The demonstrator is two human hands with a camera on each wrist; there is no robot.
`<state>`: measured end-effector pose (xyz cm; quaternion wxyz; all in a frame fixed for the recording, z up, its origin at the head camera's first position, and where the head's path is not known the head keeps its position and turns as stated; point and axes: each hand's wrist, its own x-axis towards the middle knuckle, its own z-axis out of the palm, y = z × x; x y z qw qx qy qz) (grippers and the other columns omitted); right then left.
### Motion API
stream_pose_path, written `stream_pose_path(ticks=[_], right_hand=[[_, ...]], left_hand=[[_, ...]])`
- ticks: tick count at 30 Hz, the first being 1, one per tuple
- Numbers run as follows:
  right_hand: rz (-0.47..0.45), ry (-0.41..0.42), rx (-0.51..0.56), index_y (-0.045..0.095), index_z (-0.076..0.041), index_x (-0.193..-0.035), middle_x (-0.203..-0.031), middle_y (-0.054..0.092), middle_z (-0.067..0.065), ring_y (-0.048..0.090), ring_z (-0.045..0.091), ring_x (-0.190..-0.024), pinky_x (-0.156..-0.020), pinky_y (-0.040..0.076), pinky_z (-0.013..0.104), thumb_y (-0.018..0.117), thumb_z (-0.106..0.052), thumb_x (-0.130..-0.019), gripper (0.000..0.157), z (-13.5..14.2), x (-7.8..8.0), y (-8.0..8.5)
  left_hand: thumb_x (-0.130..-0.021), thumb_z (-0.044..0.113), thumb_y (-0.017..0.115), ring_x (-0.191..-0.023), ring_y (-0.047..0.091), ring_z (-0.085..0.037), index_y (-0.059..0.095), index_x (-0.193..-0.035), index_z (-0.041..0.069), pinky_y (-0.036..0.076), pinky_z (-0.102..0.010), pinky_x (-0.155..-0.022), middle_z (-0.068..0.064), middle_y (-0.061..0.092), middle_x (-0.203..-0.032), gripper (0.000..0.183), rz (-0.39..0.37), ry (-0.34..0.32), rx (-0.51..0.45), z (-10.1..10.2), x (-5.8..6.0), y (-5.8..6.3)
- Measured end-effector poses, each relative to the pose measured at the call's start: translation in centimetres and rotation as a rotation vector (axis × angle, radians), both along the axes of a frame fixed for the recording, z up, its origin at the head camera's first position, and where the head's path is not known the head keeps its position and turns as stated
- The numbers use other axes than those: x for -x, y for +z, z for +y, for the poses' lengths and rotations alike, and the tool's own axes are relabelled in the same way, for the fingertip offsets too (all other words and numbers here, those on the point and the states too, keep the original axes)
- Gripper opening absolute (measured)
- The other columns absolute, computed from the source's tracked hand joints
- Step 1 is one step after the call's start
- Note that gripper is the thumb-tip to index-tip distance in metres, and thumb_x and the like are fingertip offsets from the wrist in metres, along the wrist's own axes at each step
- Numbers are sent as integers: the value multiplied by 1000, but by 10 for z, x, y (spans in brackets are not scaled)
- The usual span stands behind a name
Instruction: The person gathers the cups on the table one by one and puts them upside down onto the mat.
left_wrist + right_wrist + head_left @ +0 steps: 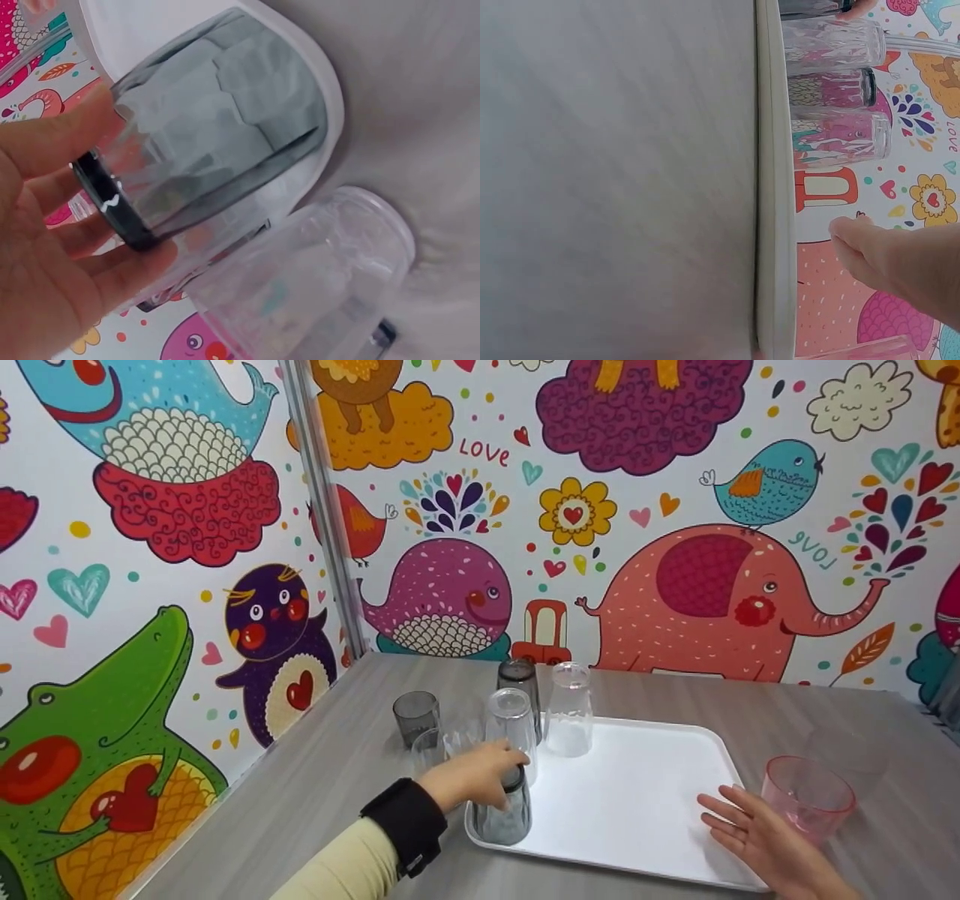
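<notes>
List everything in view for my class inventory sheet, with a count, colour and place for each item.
Table: 1, grey wood-grain, below everything.
Tray: 1, white, on the table.
Grey glasses: 3, smoky grey; front-left tray corner, tray's back left, table left of the tray.
Clear glasses: 2 on the tray, colourless, left side; apparently 2 more left of it, partly hidden.
Pink tumbler: 1, pink, right of the tray; something faint and clear behind it, unidentifiable.
Wall panels: 2, white with multicoloured cartoons, behind and left.
Post: 1, silvery, corner.
Wristband: 1, black, left wrist.
Sleeve: 1, cream, left arm.
Left hand: 1, fingers gripping the front grey glass.
Right hand: 1, beside the pink tumbler, holding nothing.
</notes>
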<state>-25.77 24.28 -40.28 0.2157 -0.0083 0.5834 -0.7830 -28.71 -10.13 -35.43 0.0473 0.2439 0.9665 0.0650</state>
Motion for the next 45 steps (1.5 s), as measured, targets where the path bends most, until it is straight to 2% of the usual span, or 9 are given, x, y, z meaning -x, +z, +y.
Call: stream_pose_path(ticks=[7, 13, 17, 19, 24, 27, 30, 35, 45], right_hand=[[51, 67, 1, -24, -1, -126, -134, 18, 17, 20, 29, -122, -99, 12, 38, 27, -40, -88, 74, 5, 1, -1], [-53, -59, -15, -22, -5, -127, -136, -6, 22, 9, 35, -122, -98, 16, 40, 41, -47, -81, 89, -1, 0, 1], [-37, 17, -2, -26, -6, -125, -135, -8, 22, 6, 35, -122, -98, 14, 40, 33, -47, -84, 83, 6, -2, 3], [-27, 57, 26, -28, -7, -124, -135, 12, 22, 9, 35, -122, -98, 12, 40, 30, -46, -85, 81, 13, -2, 5], [-33, 133, 169, -31, -11, -123, -105, 50, -2, 45, 23, -106, -98, 5, 39, 26, -39, -89, 72, 28, -2, 8], [-59, 169, 250, -32, -13, -122, -102, 54, -1, 51, 18, -97, -98, 4, 38, 24, -38, -90, 70, 34, -1, 7], [-71, 241, 343, -5, -20, -130, -105, 54, 2, 50, 20, -100, -97, 4, 36, 22, -37, -90, 51, 38, 2, 2], [-36, 442, 501, 48, -15, -108, -116, 48, 4, 40, 20, -112, -98, 4, 34, 9, -34, -91, 46, 44, 8, -5], [-92, 367, 459, 53, -19, -98, -110, 53, 3, 46, 20, -105, -97, 3, 33, 17, -37, -91, 41, 43, 11, -5]], left_hand=[[-58, 18, 73, -102, 44, -20, 45, -118, 19, 38, -30, -82, -3, 45, -114, 66, 51, -17, 17, 0, -2, -2], [-60, 20, 71, -112, 35, -24, 41, -122, 19, 35, -37, -87, -6, 36, -125, 69, 54, 2, -73, -6, -7, -4], [-67, 22, 65, -113, 34, -24, 39, -123, 12, 32, -39, -90, -8, 35, -126, 63, 92, -27, -358, -26, -4, 3], [-71, 18, 62, -111, 36, -24, 39, -122, 8, 31, -40, -90, -9, 38, -124, 57, 123, 9, -584, -41, 0, 11], [-74, 1, 54, -103, 42, -30, 41, -117, 1, 34, -40, -87, -17, 44, -116, 45, 253, 247, -1035, -80, 15, 17], [-70, -2, 50, -100, 43, -31, 37, -119, 0, 37, -40, -82, -21, 41, -117, 51, 176, 420, -1091, -100, 18, 5], [-64, -3, 50, -106, 37, -36, 28, -123, -2, 33, -43, -86, -26, 34, -122, 63, 28, 492, -1070, -113, 18, -15], [-60, -4, 57, -115, 19, -43, 12, -128, -5, 19, -50, -93, -32, 20, -126, 81, -145, 448, -1056, -122, 15, -49], [-58, 19, 74, -117, 15, -44, 1, -131, 3, 17, -51, -94, -30, 14, -130, 104, -155, 406, -1153, -101, 12, -79]])
